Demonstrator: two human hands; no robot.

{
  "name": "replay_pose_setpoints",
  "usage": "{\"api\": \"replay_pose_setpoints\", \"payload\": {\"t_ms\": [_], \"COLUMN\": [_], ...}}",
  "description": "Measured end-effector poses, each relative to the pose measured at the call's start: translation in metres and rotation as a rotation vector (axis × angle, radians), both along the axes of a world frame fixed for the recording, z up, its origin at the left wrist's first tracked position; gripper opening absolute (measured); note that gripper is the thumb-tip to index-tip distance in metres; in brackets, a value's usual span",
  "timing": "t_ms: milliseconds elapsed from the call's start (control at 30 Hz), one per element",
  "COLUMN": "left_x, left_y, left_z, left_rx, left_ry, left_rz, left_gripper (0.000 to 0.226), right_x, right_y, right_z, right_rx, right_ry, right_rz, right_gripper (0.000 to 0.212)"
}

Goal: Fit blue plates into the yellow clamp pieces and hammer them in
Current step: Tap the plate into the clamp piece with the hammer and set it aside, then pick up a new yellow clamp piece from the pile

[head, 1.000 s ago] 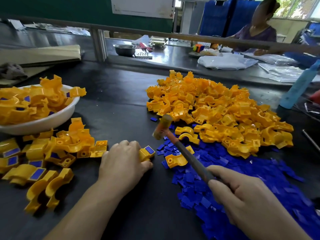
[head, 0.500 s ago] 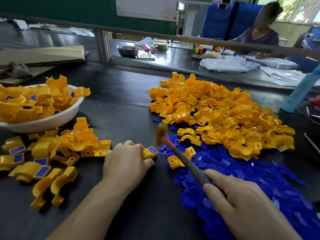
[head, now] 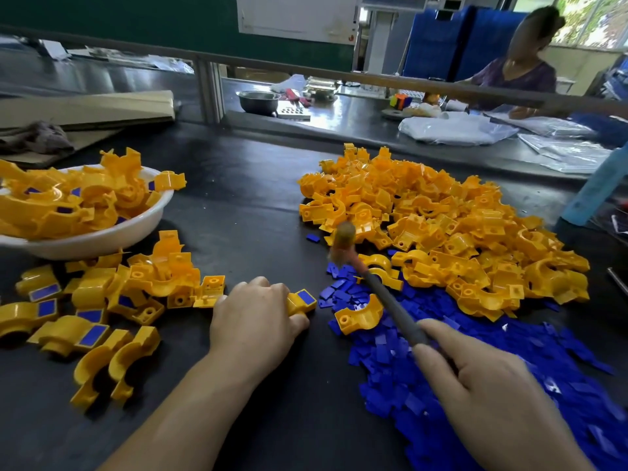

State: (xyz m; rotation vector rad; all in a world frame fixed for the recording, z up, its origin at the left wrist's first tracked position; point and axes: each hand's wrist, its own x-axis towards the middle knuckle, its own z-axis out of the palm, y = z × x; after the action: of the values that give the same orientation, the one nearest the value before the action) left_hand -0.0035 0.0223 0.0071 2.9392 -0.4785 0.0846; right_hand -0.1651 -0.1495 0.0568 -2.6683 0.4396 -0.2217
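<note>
Clamp (head: 300,301) lies on the table (head: 238,205) under your left hand (head: 256,321). The fingers curl over it and pin it flat, so only the end carrying its blue plate (head: 306,296) shows, open to a blow. Your right hand (head: 492,396) wraps the handle of the hammer (head: 379,290); the head is blurred, off the clamp, up and to its right in view. Judgement: plate seated, not yet driven home.

Stock is kept in reach: loose plates (head: 509,368) under your right wrist, bare clamps (head: 441,226) heaped behind them. Done pieces (head: 91,300) lie to your left, more in a white bowl (head: 136,229).

The table is dark and matte. Beyond a rail (head: 407,79) is a second table with a steel bowl (head: 258,100) and plastic bags (head: 455,129), where a person sits.
</note>
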Motion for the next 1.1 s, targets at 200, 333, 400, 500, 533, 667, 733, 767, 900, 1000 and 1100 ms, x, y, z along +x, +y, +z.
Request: {"api": "replay_pose_setpoints", "payload": {"t_ms": [200, 333, 400, 500, 533, 667, 733, 767, 900, 1000, 1100], "left_x": [0.000, 0.005, 0.007, 0.012, 0.014, 0.013, 0.010, 0.008, 0.000, -0.005, -0.007], "left_y": [0.000, 0.004, 0.009, 0.021, 0.024, 0.031, 0.029, 0.027, 0.015, 0.004, -0.008], "left_z": [-0.001, 0.008, 0.017, 0.031, 0.034, 0.037, 0.037, 0.037, 0.033, 0.028, 0.023], "left_rx": [-0.028, -0.527, -1.099, -1.891, -2.086, -2.444, -2.509, -2.515, -2.303, -2.025, -1.779], "left_ry": [-0.001, 0.212, 0.353, 0.446, 0.443, 0.415, 0.459, 0.492, 0.640, 0.724, 0.756], "left_rz": [0.024, 0.118, 0.209, 0.263, 0.268, 0.331, 0.329, 0.323, 0.264, 0.225, 0.192], "left_gripper": [0.048, 0.031, 0.030, 0.038, 0.041, 0.058, 0.064, 0.065, 0.055, 0.029, 0.013], "right_x": [-0.003, -0.004, -0.003, -0.001, -0.001, 0.003, 0.009, 0.013, 0.045, 0.070, 0.081], "right_y": [-0.039, -0.055, -0.056, -0.055, -0.054, -0.041, -0.026, -0.019, 0.002, 0.006, 0.011], "right_z": [-0.013, -0.021, -0.023, -0.025, -0.024, -0.014, -0.010, -0.009, -0.013, -0.014, -0.016], "right_rx": [-0.280, -0.324, -0.358, -0.421, -0.438, -0.387, -0.383, -0.381, -0.448, -0.539, -0.635], "right_ry": [0.009, 0.062, 0.085, 0.123, 0.120, -0.024, -0.046, -0.048, -0.004, 0.080, 0.123], "right_rz": [-0.276, -0.366, -0.358, -0.322, -0.314, -0.245, -0.125, -0.044, 0.281, 0.385, 0.369], "right_gripper": [0.039, 0.043, 0.043, 0.044, 0.044, 0.046, 0.047, 0.047, 0.053, 0.061, 0.041]}}
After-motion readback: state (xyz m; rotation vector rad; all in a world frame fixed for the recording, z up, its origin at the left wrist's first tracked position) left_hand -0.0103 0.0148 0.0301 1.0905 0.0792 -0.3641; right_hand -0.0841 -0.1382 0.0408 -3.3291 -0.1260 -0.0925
